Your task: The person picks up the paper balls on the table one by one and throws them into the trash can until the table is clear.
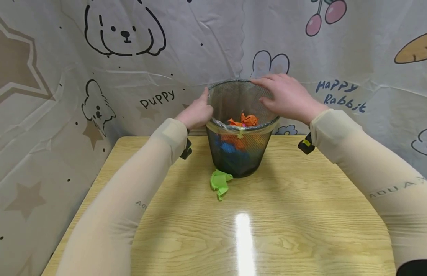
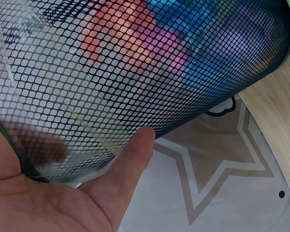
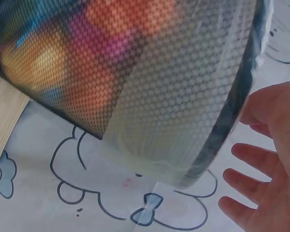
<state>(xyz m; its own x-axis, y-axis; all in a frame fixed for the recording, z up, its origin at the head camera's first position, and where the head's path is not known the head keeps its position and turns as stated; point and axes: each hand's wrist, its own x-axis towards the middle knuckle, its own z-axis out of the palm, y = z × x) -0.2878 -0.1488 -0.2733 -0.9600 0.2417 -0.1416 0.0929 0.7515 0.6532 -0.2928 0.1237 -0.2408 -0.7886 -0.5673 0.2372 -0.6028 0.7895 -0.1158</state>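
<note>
A black mesh wastebasket [image 1: 241,153] stands at the table's far edge, with a clear plastic liner folded over its rim. Crumpled orange paper [image 1: 249,120] shows inside it, along with blue, pink and yellow pieces seen through the mesh. My left hand [image 1: 198,111] grips the left side of the rim; in the left wrist view its thumb [image 2: 137,152] lies outside and a fingertip shows dimly through the mesh. At the right side of the rim is my right hand [image 1: 285,96], its fingers [image 3: 253,159] spread and relaxed. Crumpled green paper [image 1: 220,183] lies before the basket.
The light wooden table [image 1: 185,230] carries a bright glare streak near its middle. A white printed cloth [image 1: 206,46] with cartoon animals hangs behind the table and along its left side, close to the basket's back.
</note>
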